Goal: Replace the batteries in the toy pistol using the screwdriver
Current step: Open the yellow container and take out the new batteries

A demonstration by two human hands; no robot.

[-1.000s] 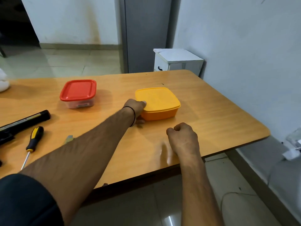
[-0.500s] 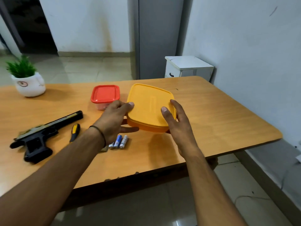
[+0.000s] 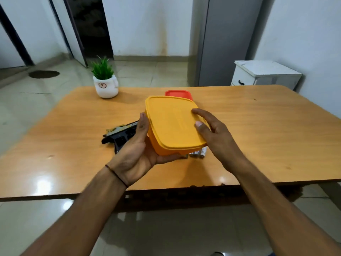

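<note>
A person holds a yellow lidded container (image 3: 173, 124) tilted above the wooden table (image 3: 258, 130). The left hand (image 3: 137, 154) cups it from beneath; the right hand (image 3: 214, 133) rests fingers on its lid. The black toy pistol (image 3: 120, 135) lies mid-table, behind the left hand. Batteries (image 3: 200, 153) lie under the container. A potted plant (image 3: 105, 82) stands near the far edge.
</note>
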